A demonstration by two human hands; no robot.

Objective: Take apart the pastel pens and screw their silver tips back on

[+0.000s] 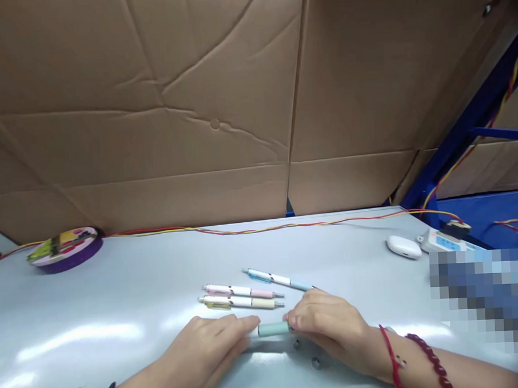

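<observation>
A pen with a white barrel and a green grip section (273,329) is held level just above the table between my two hands. My left hand (212,349) pinches its white end, which is mostly covered by the fingers. At the other end of the green section, my right hand (333,323) has its fingertips closed, hiding the pen's tip. Two small shiny metal pieces, one a silver bit (296,344) and the other a rounded piece (316,363), lie below my right hand. Behind the hands lie a pink pen (241,291), a yellow pen (240,302) and a blue pen (276,279).
A round purple box (73,253) sits at the table's back left. Red and yellow wires (239,231) run along the back edge to a white power strip (443,241). Near it lies a white earbud case (404,247). Cardboard (202,65) stands behind the table (151,279).
</observation>
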